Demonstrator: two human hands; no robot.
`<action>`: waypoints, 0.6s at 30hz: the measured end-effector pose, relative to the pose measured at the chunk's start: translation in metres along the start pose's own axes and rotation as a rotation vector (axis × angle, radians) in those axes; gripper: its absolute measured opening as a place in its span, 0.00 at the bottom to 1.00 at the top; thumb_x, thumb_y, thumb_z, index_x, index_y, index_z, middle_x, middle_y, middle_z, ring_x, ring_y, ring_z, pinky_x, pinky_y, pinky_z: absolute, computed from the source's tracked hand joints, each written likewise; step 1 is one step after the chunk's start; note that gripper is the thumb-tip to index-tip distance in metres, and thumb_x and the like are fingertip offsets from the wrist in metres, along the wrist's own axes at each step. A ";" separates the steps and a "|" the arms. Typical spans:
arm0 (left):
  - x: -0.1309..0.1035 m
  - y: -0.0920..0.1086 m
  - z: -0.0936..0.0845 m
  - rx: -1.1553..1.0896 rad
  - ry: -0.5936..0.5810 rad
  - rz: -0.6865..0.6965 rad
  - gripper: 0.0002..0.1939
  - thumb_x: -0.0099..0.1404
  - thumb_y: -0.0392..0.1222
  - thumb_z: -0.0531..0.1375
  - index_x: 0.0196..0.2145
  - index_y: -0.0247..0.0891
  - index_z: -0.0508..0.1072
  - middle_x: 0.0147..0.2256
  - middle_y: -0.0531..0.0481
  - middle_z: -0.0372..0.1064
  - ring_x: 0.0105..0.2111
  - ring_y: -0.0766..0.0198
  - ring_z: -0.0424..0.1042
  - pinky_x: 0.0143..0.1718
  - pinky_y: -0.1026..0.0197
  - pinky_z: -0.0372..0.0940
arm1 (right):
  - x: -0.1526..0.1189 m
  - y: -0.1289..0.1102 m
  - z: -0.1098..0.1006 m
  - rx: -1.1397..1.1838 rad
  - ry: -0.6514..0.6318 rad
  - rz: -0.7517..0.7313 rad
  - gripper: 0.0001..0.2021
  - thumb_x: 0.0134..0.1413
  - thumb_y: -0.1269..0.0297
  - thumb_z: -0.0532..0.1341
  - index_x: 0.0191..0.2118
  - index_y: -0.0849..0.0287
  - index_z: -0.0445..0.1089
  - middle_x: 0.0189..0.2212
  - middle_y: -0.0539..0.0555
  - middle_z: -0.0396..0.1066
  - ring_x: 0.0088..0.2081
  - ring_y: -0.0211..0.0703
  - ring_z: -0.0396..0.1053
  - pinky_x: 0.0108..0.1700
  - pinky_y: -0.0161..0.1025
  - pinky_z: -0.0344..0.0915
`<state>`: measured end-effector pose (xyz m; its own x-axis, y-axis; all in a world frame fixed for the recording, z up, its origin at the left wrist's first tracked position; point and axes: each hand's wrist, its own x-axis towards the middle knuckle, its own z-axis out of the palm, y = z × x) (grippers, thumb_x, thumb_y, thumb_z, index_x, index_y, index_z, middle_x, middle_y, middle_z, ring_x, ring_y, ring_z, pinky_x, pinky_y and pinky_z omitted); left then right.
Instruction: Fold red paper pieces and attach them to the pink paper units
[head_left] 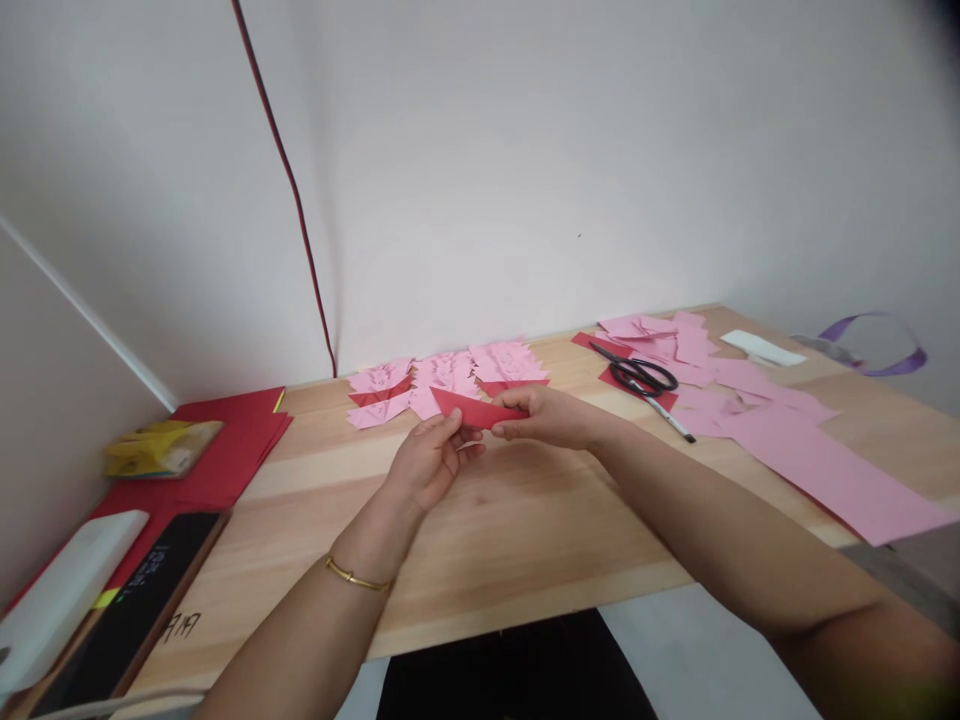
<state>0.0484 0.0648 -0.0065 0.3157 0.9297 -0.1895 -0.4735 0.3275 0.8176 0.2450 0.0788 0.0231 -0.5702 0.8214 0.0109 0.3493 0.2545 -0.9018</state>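
Observation:
A folded piece of red paper (474, 412) is held above the middle of the wooden table (480, 540). My left hand (433, 455) pinches its lower left part, thumb on top and fingers beneath. On the right end, my right hand (544, 417) grips it between thumb and fingers. The paper tapers to a point at its upper left. Just behind the hands lie pink cut-paper pieces (442, 372) with jagged edges, in several groups. Red paper pieces (381, 392) lie among them.
Black scissors (643, 374) and a pen (667, 415) lie at the right, beside pink paper scraps (757, 405) and a white strip (763, 348). Red sheets (225, 440), a yellow packet (161, 448), a white device (71, 590) and a black digital clock (142, 600) occupy the left. A wall stands behind.

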 end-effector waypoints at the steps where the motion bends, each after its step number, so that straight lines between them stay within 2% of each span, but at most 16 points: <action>1: 0.000 0.000 0.000 -0.022 -0.005 -0.015 0.12 0.54 0.44 0.65 0.34 0.34 0.74 0.30 0.47 0.72 0.30 0.65 0.70 0.35 0.59 0.66 | 0.000 0.000 -0.001 0.018 -0.011 0.007 0.11 0.49 0.57 0.61 0.35 0.59 0.69 0.27 0.48 0.66 0.29 0.36 0.62 0.32 0.33 0.57; 6: -0.002 -0.002 0.003 -0.109 -0.049 -0.068 0.10 0.56 0.42 0.64 0.36 0.37 0.73 0.32 0.48 0.72 0.31 0.65 0.70 0.38 0.57 0.66 | -0.002 -0.002 -0.006 0.058 -0.040 -0.008 0.12 0.48 0.56 0.62 0.35 0.59 0.70 0.29 0.49 0.67 0.31 0.37 0.63 0.33 0.33 0.58; 10: -0.004 0.000 0.005 -0.136 -0.141 -0.046 0.10 0.58 0.44 0.62 0.37 0.37 0.74 0.34 0.47 0.73 0.33 0.64 0.71 0.42 0.55 0.66 | -0.004 -0.004 -0.009 0.102 -0.072 -0.033 0.13 0.48 0.55 0.62 0.35 0.60 0.69 0.29 0.50 0.67 0.32 0.37 0.63 0.35 0.34 0.59; 15: -0.005 0.001 0.005 -0.106 -0.174 -0.041 0.10 0.58 0.44 0.62 0.36 0.36 0.74 0.33 0.47 0.73 0.33 0.64 0.71 0.42 0.55 0.66 | -0.005 -0.001 -0.014 0.128 -0.107 -0.058 0.14 0.48 0.56 0.63 0.38 0.60 0.70 0.32 0.50 0.68 0.34 0.38 0.64 0.37 0.34 0.59; 18: -0.003 -0.001 0.003 0.001 -0.138 0.060 0.10 0.57 0.44 0.63 0.34 0.34 0.74 0.30 0.47 0.72 0.31 0.64 0.71 0.40 0.56 0.66 | -0.004 0.001 -0.012 0.072 -0.079 -0.060 0.14 0.48 0.56 0.63 0.38 0.60 0.69 0.33 0.50 0.68 0.35 0.38 0.64 0.37 0.34 0.58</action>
<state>0.0509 0.0610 -0.0050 0.3971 0.9156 -0.0636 -0.4938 0.2716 0.8261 0.2567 0.0822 0.0278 -0.6466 0.7621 0.0341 0.2600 0.2622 -0.9293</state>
